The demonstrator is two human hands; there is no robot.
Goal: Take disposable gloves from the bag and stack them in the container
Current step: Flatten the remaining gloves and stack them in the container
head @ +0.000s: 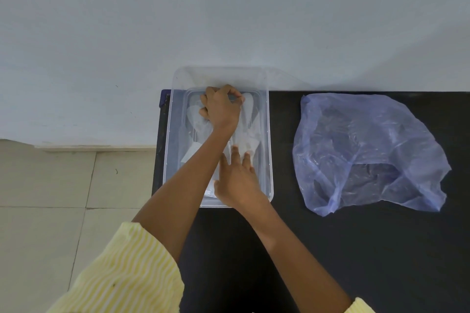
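Note:
A clear plastic container stands at the left end of a black table. Thin translucent disposable gloves lie flat inside it. My left hand reaches to the far end of the container, its fingers curled and pinching a glove's finger end. My right hand lies at the near end with straight fingers pressing down on the glove's cuff. A crumpled blue plastic bag lies to the right of the container, its mouth facing the near side; what it holds is hard to make out.
A pale wall rises directly behind the table and container. Left of the table edge is a tiled floor. Yellow striped sleeves cover both upper arms at the bottom of the view.

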